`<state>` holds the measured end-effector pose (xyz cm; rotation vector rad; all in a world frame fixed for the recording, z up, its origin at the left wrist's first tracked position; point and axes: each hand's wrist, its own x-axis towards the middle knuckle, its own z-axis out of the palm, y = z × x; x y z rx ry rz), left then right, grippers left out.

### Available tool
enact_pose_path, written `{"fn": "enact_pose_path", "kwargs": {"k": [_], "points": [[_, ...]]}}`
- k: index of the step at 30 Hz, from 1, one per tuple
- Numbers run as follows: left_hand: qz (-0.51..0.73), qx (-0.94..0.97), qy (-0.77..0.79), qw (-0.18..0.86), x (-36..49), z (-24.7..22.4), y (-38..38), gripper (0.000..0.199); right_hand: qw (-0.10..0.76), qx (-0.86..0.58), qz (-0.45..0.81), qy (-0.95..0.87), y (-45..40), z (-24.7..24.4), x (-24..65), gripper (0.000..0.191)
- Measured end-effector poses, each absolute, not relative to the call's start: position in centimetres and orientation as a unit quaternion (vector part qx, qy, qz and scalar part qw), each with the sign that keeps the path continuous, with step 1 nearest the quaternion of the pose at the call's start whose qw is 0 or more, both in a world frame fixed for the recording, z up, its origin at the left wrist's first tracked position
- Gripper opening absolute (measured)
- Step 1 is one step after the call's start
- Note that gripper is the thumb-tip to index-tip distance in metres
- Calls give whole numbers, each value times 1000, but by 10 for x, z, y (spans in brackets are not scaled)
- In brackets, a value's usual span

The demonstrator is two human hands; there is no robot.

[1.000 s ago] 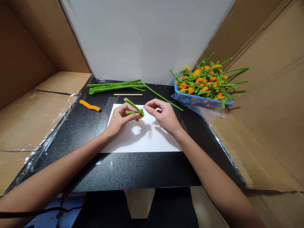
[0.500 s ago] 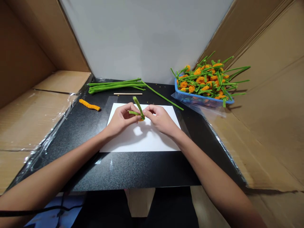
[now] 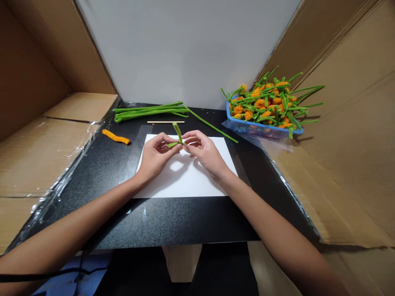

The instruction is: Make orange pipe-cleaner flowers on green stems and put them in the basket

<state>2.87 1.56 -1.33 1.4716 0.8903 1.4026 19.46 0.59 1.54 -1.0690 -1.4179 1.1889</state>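
Head cam: left hand (image 3: 156,154) has thumb and fingers pinched on a green-and-orange pipe-cleaner piece (image 3: 177,130), above the white sheet (image 3: 185,185). Right hand (image 3: 206,154) meets it opposite, fingertips barely apart; can't tell if they're gripping. Wooden stick (image 3: 166,122)'s just beyond the grip, blue basket (image 3: 259,129) off right.
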Motion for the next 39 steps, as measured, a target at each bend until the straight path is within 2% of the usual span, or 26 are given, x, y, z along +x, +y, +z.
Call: {"fn": "enact_pose_path", "kwargs": {"k": [6, 10, 13, 16, 20, 25, 28, 30, 33, 36, 39], "points": [[587, 585, 358, 430, 31, -12, 13, 35, 528, -430, 411, -607, 0, 13, 185, 28], [594, 579, 369, 419, 33, -9, 10, 32, 570, -430, 447, -540, 0, 10, 183, 30], [596, 578, 372, 416, 33, -9, 10, 28, 577, -430, 463, -518, 0, 10, 185, 33], [589, 584, 370, 419, 33, -10, 10, 24, 580, -447, 420, -537, -1, 13, 187, 42], [584, 586, 372, 421, 33, -10, 11, 24, 579, -466, 374, -555, -2, 17, 190, 43], [584, 554, 385, 451, 33, -17, 13, 32, 538, -443, 444, -563, 0, 12, 185, 33], [578, 564, 375, 456, 32, -20, 13, 33, 526, -428, 507, -532, 0, 6, 180, 34], [556, 612, 377, 416, 30, -19, 11, 27, 539, -421, 537, -494, 2, 3, 180, 37], [515, 726, 366, 271, 25, -13, 10, 18, 547, -422, 541, -479, 7, 2, 187, 38], [482, 818, 294, 108, 19, -8, 15, 17, 507, -424, 537, -524, 12, 4, 198, 38], [428, 875, 224, 33, 14, -6, 23, 14, 452, -401, 534, -591, 15, 8, 206, 35]]}}
